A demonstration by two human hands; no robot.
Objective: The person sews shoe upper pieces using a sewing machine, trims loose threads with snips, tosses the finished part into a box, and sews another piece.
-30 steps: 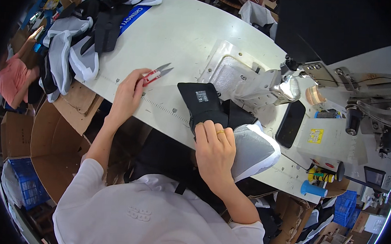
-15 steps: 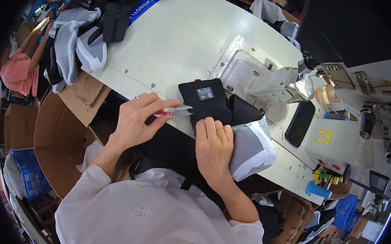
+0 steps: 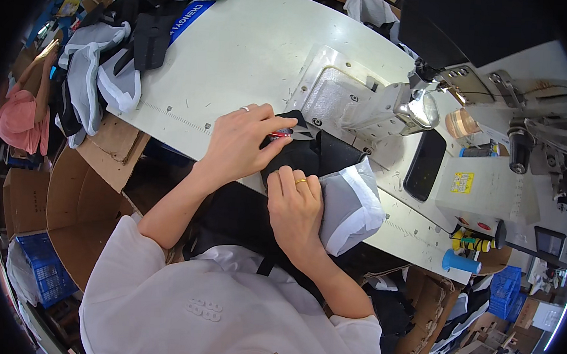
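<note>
and here, up on the head, one fisheye peers down over the white shirt (image 3: 223, 309), left hand (image 3: 241, 143) and right hand (image 3: 296, 213) close below, pale counter (image 3: 246, 51) stretching ahead, the bowed rim perhaps too warped to read!

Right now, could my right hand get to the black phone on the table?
Probably not without letting go: your right hand grips the black fabric, and grey-and-white fabric bulges between it and the phone. The phone lies uncovered, so a freed hand could likely reach over.
</note>
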